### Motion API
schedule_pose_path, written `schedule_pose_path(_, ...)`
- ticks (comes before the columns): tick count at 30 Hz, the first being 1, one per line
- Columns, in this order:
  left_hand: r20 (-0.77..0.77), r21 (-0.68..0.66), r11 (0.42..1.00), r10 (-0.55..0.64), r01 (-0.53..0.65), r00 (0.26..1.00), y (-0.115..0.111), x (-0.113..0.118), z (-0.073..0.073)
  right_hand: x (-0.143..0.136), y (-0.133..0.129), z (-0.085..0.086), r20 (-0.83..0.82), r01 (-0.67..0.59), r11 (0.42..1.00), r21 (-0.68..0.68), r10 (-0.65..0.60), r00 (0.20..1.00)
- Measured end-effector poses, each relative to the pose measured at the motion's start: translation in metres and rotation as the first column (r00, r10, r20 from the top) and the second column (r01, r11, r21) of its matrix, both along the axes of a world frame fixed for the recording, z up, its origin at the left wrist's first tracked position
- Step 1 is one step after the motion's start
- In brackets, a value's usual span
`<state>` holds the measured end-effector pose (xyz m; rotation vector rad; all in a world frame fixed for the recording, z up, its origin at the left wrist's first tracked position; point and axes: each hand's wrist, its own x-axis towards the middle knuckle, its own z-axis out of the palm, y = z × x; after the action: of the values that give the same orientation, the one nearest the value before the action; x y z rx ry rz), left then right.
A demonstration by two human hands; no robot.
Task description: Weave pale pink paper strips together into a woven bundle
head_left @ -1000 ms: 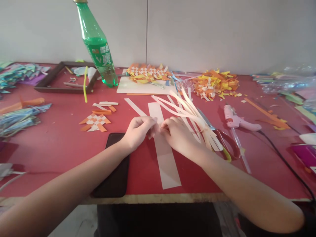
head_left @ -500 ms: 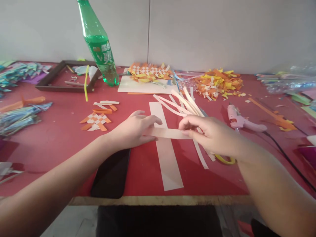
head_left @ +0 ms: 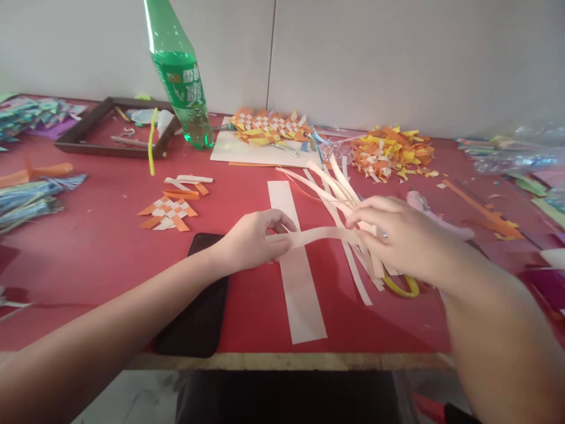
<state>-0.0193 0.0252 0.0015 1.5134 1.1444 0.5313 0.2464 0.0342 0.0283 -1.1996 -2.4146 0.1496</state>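
Note:
A narrow pale paper strip (head_left: 324, 232) bows slightly upward between my two hands. Its left end is pinched in my left hand (head_left: 262, 235), thumb against fingers. My right hand (head_left: 382, 227) has thumb and fingers closed on the other end, over a bundle of loose pale strips (head_left: 338, 188). Beneath the held strip, a wider pale strip (head_left: 304, 300) lies lengthwise on the red table (head_left: 251, 318).
Near my left forearm lies a black phone (head_left: 203, 318). Behind it is an orange-and-white woven piece (head_left: 168, 212). A green bottle (head_left: 185, 97) stands at the back beside a dark frame (head_left: 103, 152). A pink glue gun (head_left: 435, 218) lies right.
The held strip has shifted right and now arches upward. My right hand has moved right over the loose strips, and my left fingers have closed on the strip's left end.

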Motion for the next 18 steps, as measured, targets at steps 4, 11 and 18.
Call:
schedule_pose_path(4, 0.124, -0.096, 0.994, 0.062, -0.051, 0.990, 0.000, 0.008, -0.006, -0.044, -0.017, -0.012, 0.023, -0.136, 0.978, -0.160, 0.141, 0.990)
schedule_pose_path(11, 0.138, -0.116, 0.975, 0.205, -0.190, 0.969, -0.005, 0.005, -0.009, -0.053, -0.017, -0.041, -0.155, -0.181, 0.981, -0.075, 0.168, 0.974)
schedule_pose_path(18, 0.220, -0.150, 0.969, 0.227, -0.197, 0.949, -0.008, 0.006, -0.013, -0.048, -0.016, -0.045, -0.160, -0.147, 0.989, 0.010, 0.147, 0.976)
